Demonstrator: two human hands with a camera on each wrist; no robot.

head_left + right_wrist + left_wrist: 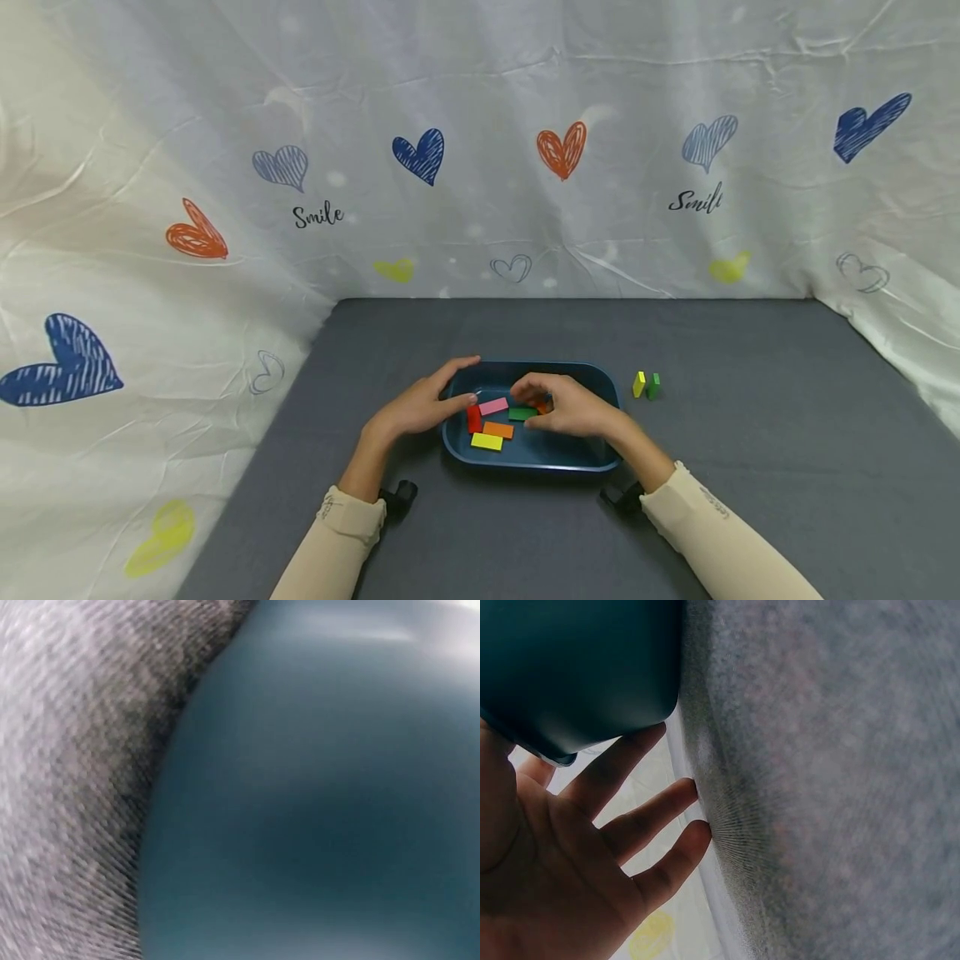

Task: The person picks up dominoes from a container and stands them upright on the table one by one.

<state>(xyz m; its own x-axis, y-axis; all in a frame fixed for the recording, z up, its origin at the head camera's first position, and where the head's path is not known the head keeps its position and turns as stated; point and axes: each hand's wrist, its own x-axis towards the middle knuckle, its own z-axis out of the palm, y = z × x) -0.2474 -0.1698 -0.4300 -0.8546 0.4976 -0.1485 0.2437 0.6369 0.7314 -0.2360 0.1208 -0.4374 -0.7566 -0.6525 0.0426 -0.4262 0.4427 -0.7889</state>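
Observation:
A dark blue tray (540, 463) sits on the grey table. In it lie a pink block (494, 406), a red block (473, 419), a green block (522, 413), an orange block (498, 430) and a yellow block (487, 442). My left hand (420, 407) holds the tray's left end, thumb over the rim, other fingers outside; its spread fingers show in the left wrist view. My right hand (570, 405) reaches inside, fingers bent around the green block and another orange piece (543, 408). I cannot tell whether it grips either.
Right of the tray, a small yellow block (639, 384) and a small green block (654, 386) stand upright on the table (750, 467). A white curtain (480, 208) printed with hearts hangs behind and at the sides. The tray wall (315, 787) fills much of the right wrist view.

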